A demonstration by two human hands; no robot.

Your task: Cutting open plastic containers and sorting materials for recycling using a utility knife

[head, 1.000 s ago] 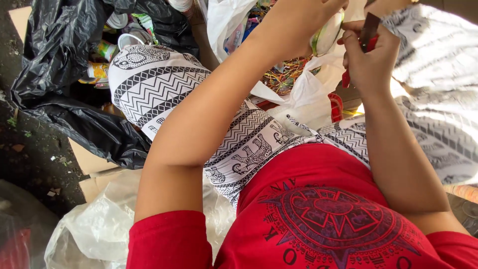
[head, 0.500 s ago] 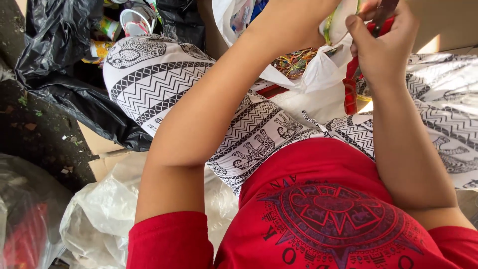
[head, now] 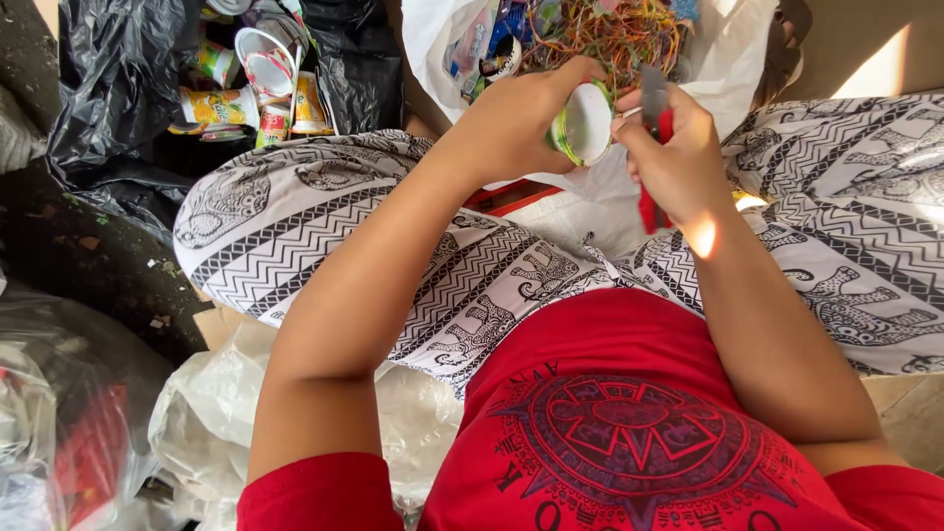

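Cardboard flooring and bags of cut plastic surround patterned trousers. Left hand [head: 516,123] is wrapped around a small white round plastic cup [head: 582,123], rim facing right; right hand [head: 678,157] is closed on red-handled scissors [head: 653,138] just beside that rim. Blade could slip toward the left fingers [head: 575,74] curled over the cup's top

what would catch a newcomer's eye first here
At top centre, the left hand grips a small round cup, with the right hand beside it holding red-handled scissors. Just behind them a white bag holds colourful strips, and at top left a black bag spills used cups.
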